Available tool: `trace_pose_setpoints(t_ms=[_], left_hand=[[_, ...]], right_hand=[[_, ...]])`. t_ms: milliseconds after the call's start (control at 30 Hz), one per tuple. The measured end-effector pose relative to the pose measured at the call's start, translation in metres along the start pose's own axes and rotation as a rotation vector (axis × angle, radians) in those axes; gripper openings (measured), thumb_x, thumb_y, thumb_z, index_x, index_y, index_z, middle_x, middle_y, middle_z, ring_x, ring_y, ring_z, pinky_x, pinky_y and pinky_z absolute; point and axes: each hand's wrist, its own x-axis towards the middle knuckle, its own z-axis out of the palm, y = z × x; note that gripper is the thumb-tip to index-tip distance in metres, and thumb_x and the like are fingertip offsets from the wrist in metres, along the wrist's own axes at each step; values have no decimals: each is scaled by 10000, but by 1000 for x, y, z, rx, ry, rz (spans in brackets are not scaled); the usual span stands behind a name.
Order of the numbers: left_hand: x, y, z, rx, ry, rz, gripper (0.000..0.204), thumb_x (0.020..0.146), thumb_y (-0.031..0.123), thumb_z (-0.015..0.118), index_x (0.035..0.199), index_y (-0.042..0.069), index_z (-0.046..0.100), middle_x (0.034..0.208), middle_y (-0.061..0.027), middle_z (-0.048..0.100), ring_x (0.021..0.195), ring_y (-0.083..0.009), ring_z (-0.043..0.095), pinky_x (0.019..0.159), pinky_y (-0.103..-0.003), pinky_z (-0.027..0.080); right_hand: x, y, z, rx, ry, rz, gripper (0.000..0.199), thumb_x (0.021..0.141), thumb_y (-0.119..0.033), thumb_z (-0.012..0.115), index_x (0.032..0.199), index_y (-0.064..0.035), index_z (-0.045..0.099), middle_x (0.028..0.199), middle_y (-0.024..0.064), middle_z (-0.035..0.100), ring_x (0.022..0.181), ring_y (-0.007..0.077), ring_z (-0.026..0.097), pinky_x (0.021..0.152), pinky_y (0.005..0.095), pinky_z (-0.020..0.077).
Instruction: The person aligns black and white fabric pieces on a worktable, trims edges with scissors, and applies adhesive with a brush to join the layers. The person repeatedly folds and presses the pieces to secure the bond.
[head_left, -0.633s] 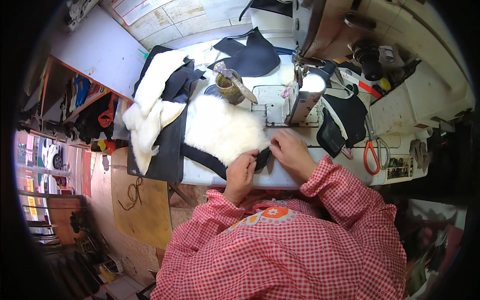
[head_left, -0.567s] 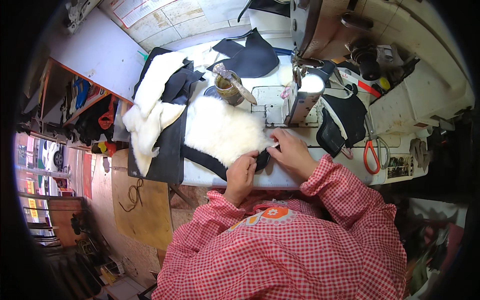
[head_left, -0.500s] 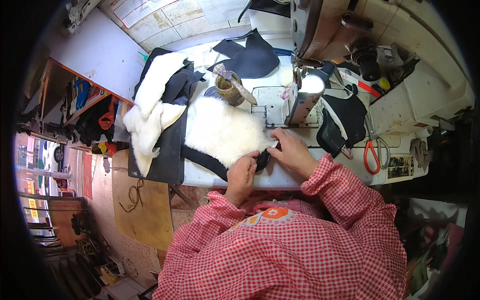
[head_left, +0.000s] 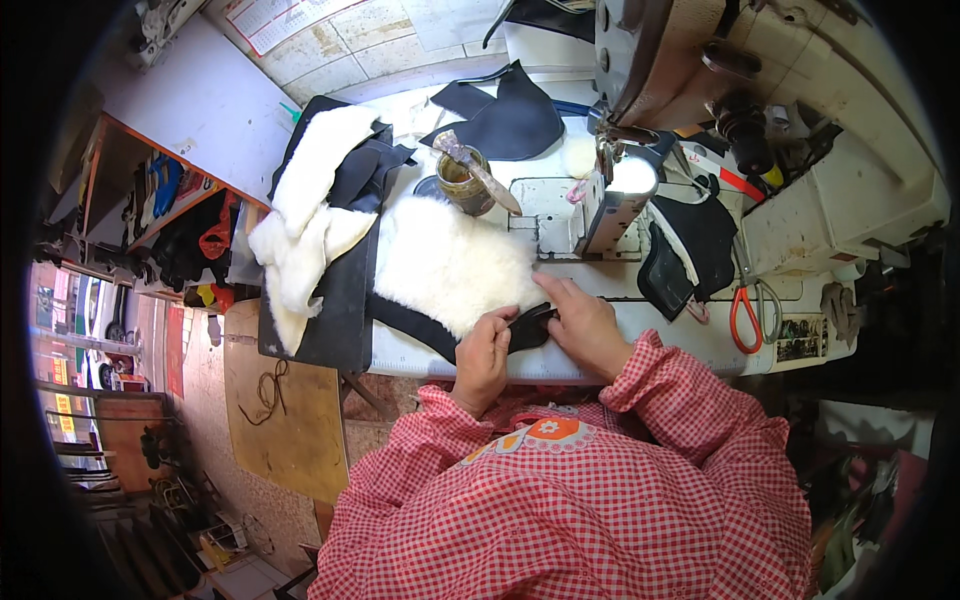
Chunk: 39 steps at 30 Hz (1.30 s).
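Note:
A piece of white fleece (head_left: 450, 265) lies over black leather (head_left: 425, 330), which shows along its near edge. My left hand (head_left: 484, 362) is closed at that near edge, its thumb and fingers pinching the fleece and leather. My right hand (head_left: 588, 330) grips the right corner, with the index finger lying on the fleece and the thumb by the black edge (head_left: 530, 326). Between the two hands the black edge is turned up against the fleece. The fingers hide exactly how the layers meet.
Behind the fleece stands an open jar (head_left: 464, 190) with a brush (head_left: 478, 172) across it. The sewing machine (head_left: 625, 190) rises at the right, beside black cut pieces (head_left: 705, 240) and red-handled scissors (head_left: 746, 318). More fleece (head_left: 300, 240) lies on a black board (head_left: 340, 325) at left.
My right hand has shifted its grip at the corner, the index finger now stretched further onto the fleece. The black edge between my hands shows more. My left hand stays nearly in place.

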Motion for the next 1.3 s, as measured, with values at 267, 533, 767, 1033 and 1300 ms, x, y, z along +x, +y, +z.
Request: trace_pose_setpoints(t_ms=[267, 533, 767, 1033, 1300], left_hand=[[-1, -3, -1, -49, -15, 17, 49, 968, 35, 535, 977, -10, 552, 1167, -232, 670, 981, -357, 691, 837, -377, 537], [-1, -6, 2, 106, -40, 194, 29, 923, 41, 592, 931, 13, 588, 1114, -227, 690, 911, -362, 696, 764, -386, 555], [-2, -2, 4, 260, -45, 341, 58, 856, 31, 627, 910, 32, 606, 1125, -185, 697, 958, -334, 696, 789, -379, 559], [-1, 6, 3, 411, -102, 463, 85, 845, 51, 637, 926, 28, 623, 1199, -131, 677, 1049, -298, 672, 833, -362, 565], [-4, 5, 1, 458, -152, 529, 186, 808, 106, 670, 977, 37, 640, 1224, -135, 650, 1136, -298, 627, 886, -366, 547]], right_hand=[[5, 9, -5, 344, -47, 104, 451, 786, -74, 627, 1235, -100, 591, 1049, 122, 636, 875, 334, 649, 755, 411, 525], [17, 21, -3, 424, -66, -6, 216, 793, -44, 571, 989, -8, 655, 1007, 158, 655, 851, 317, 638, 769, 361, 510], [20, 24, -7, 382, -100, 55, 190, 811, -76, 564, 966, -26, 660, 871, 183, 676, 820, 354, 663, 734, 419, 518], [17, 21, 1, 189, 4, -31, 139, 821, -74, 549, 911, -52, 653, 834, 179, 666, 806, 395, 644, 722, 473, 510], [4, -7, -1, -160, 104, -160, 171, 805, -66, 625, 976, -53, 641, 960, 141, 646, 843, 354, 634, 730, 463, 514]])
